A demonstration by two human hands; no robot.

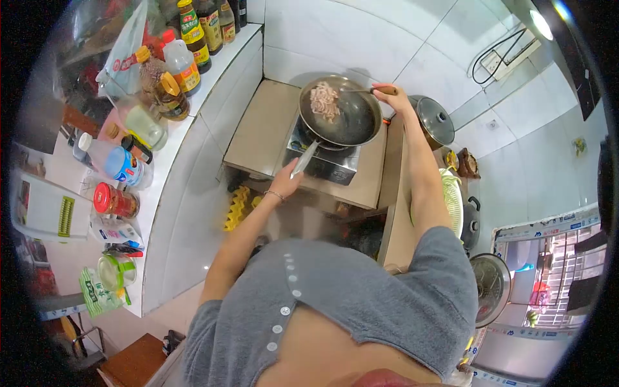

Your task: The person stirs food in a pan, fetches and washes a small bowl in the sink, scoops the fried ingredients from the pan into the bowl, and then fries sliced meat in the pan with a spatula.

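Note:
A dark wok sits on a portable stove, with a heap of pale sliced meat near its left wall. My left hand is closed round the wok's light metal handle. In my right hand, at the wok's far right rim, is the wooden grip of a spatula. The spatula's thin metal shaft reaches left over the wok toward the meat; its head is hard to make out there.
Sauce bottles and jars line the white ledge on the left. To the right stand a lidded pot, a green basket and another dark pot. A tiled wall rises behind the stove.

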